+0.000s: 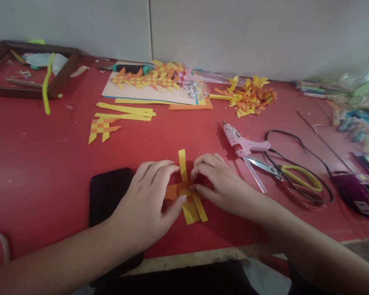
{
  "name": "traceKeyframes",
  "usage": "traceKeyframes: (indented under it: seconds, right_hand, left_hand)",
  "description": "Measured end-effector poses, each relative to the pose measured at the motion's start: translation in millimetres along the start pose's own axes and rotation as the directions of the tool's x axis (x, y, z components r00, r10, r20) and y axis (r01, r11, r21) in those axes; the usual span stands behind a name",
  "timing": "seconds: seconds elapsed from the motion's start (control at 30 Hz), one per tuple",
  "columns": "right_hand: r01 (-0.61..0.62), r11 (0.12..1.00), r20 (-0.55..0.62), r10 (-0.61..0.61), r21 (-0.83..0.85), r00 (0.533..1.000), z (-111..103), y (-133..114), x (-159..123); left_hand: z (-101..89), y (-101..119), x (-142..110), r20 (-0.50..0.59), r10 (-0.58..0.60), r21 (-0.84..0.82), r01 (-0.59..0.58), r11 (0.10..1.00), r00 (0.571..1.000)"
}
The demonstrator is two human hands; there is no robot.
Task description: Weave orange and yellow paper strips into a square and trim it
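Yellow and orange paper strips (195, 210) lie interlaced on the red table in front of me. One yellow strip (182, 162) points away from me, and the yellow ends fan out toward me. My left hand (155, 192) holds the weave from the left, its thumb tip pressing on the strips and its fingers curved over an orange strip (171, 191). From the right, my right hand (217, 178) pinches the weave between thumb and bent fingers. Its fingertips partly hide the orange strip there. A finished woven paper fish (101, 129) lies farther left, beside loose yellow strips (126, 110).
A black phone (109, 192) lies under my left forearm. To the right are a pink glue gun (241, 141), yellow-handled scissors (301, 176) and a black cord. Behind lie several woven fish (147, 78), a paper scrap pile (252, 96) and a brown wooden frame (70, 55).
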State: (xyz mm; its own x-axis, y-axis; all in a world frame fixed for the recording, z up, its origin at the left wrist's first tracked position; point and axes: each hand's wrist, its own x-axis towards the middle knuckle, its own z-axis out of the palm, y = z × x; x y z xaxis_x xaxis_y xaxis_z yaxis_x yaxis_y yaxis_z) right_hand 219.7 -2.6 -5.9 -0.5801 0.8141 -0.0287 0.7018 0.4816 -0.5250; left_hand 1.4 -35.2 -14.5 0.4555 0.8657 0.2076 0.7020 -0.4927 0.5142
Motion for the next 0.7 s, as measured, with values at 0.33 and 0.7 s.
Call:
traceKeyframes:
  seconds: [0.33,0.7]
  right_hand:
    - [-0.016,0.995,0.004,0.016,0.094,1.0,-6,-4,2]
    - [-0.031,0.974,0.081,0.013,0.226,0.997,-11,-7,-4]
  left_hand:
    - [0.0,-4,2,0.158,-0.059,-0.112,0.077,0.991,0.986]
    - [1.0,-4,3,0.058,-0.075,-0.142,0.083,0.986,0.995]
